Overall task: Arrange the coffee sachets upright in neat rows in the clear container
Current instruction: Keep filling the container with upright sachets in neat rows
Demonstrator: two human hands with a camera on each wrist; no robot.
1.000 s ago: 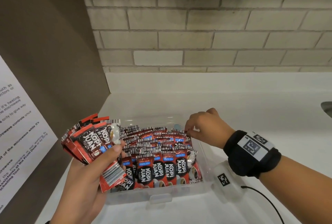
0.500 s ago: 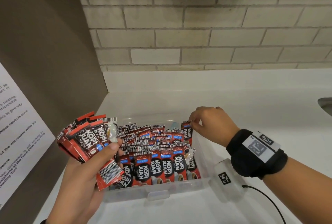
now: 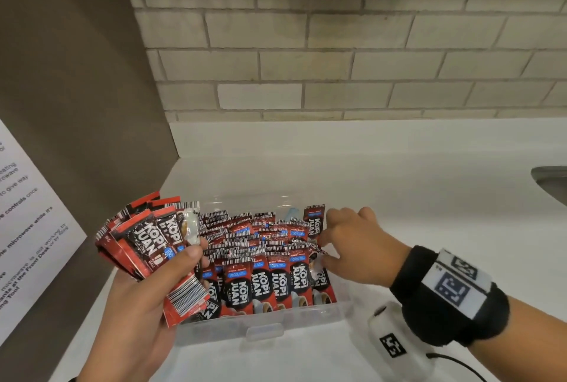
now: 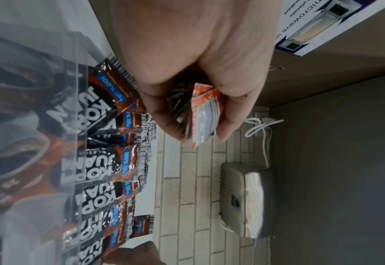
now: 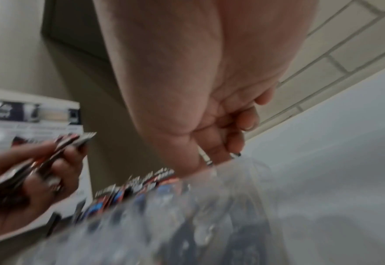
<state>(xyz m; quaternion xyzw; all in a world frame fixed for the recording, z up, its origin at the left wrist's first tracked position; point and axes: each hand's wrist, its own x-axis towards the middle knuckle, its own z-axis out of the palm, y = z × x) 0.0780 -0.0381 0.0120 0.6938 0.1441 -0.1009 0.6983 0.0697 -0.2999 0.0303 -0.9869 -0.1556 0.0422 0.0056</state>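
The left hand point(image 3: 144, 299) is gripping a spare fan of sachets point(image 3: 147, 243); the right hand point(image 3: 352, 246) is pinching a sachet top point(image 3: 317, 249) at the clear container point(image 3: 264, 331)'s right edge, best nudged upright gently.

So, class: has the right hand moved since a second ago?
Yes. The right hand has slid along the container's right wall, from its far corner towards the near one.

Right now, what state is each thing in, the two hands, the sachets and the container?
Left hand: grips a fanned bundle of sachets.
Right hand: fingers curled at the container's right edge; grasp unclear.
Clear container: lidless, nearly full.
Sachets in container: upright in rows.
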